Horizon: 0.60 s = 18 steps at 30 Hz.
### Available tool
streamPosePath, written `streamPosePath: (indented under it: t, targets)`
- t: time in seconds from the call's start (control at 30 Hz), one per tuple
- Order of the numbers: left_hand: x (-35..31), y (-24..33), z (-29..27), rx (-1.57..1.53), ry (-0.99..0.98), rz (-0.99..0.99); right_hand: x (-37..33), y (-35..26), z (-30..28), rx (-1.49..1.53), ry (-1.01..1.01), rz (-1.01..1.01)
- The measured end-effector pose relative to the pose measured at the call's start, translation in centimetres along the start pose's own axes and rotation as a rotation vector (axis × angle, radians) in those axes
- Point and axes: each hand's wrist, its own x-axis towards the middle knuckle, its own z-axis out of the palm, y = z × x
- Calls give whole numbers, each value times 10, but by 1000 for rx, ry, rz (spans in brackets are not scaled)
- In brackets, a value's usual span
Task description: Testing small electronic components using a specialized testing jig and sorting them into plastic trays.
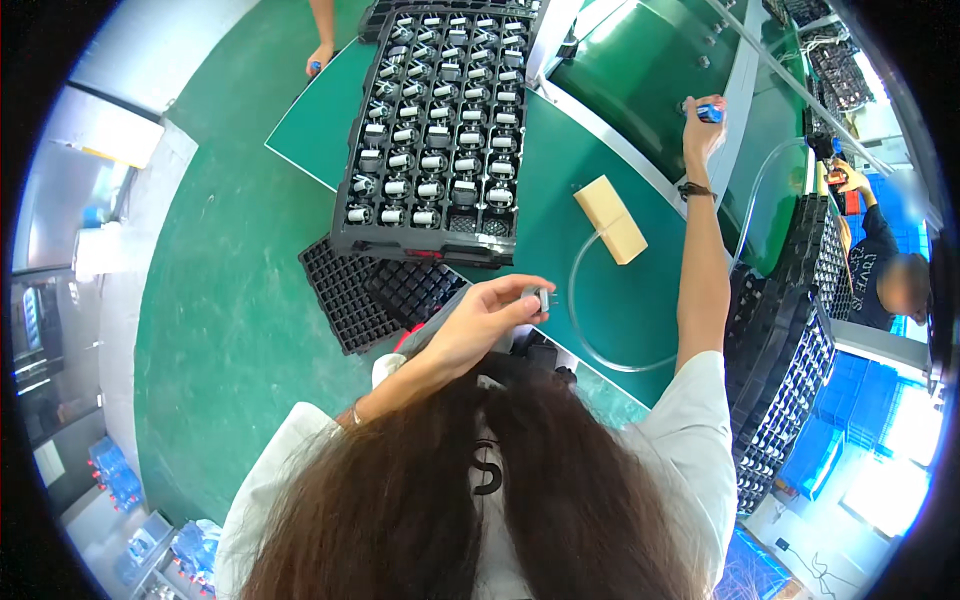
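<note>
My left hand (483, 322) is closed in front of the large black tray, pinching a small white-and-metal part (543, 299) with thin pins between thumb and fingers. My right arm reaches far forward to the right. There my right hand (703, 142) is closed around a small blue object (710, 113), whose kind is too small to tell, beside the green conveyor belt (640, 85). The black compartment tray (425, 243) holds rows of small parts with white cylinders. Two of its nearest pockets, toward the right, show no part.
A beige block (612, 220) and a clear hose (572, 300) lie on the green table (550, 150). Black grid trays (345, 300) are below the large tray. More filled trays (780, 390) stand at right. A co-worker (875, 265) works there; another person's hand (320, 58) shows at far left.
</note>
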Motion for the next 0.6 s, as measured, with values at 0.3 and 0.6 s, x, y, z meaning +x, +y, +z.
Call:
streamPosePath:
  t: [0.3,0.6]
  targets:
    - [-1,8,13,-72,23,128,-142,-196,-204,1329,-425,614]
    - [-25,2,30,33,68,296,-237,-241,-279,1225,-387,783]
